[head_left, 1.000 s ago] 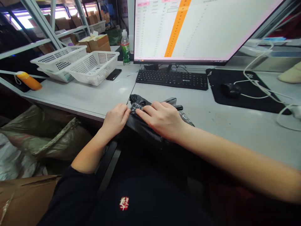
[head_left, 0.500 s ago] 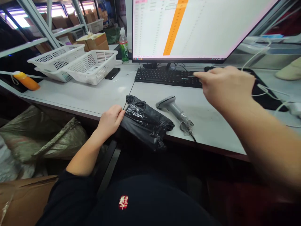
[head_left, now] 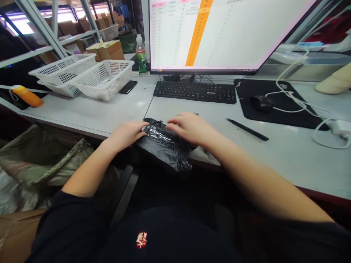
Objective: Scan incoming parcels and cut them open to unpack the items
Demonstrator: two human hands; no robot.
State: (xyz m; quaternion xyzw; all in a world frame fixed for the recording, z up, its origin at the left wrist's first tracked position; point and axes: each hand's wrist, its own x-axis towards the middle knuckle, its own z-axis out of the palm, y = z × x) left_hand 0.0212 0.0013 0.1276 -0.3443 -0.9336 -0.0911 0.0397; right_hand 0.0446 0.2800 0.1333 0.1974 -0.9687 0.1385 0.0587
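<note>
A shiny black plastic package (head_left: pixel 164 148) lies at the desk's front edge, partly overhanging it. Its left end is pinched between the thumb and fingers of my left hand (head_left: pixel 127 135). Over the package's far right part is my right hand (head_left: pixel 189 128), thumb and fingers apart, with nothing visible between them; whether it touches the plastic I cannot tell. My right hand and forearm hide most of the grey barcode scanner behind them. A black pen (head_left: pixel 247 129) rests on the desk to the right.
A black keyboard (head_left: pixel 194 91) lies below the monitor (head_left: pixel 233 36). At right are a mouse (head_left: pixel 261 103) on a black mat (head_left: pixel 249 87) and white cables. White baskets (head_left: pixel 105 82), a phone (head_left: pixel 128 87), a green-labelled bottle (head_left: pixel 141 56) and an orange bottle (head_left: pixel 27 95) stand or lie left.
My right hand has come from above the keyboard down and left to the package. The pen now shows on the desk. My left hand still grips the package, and the view has shifted slightly.
</note>
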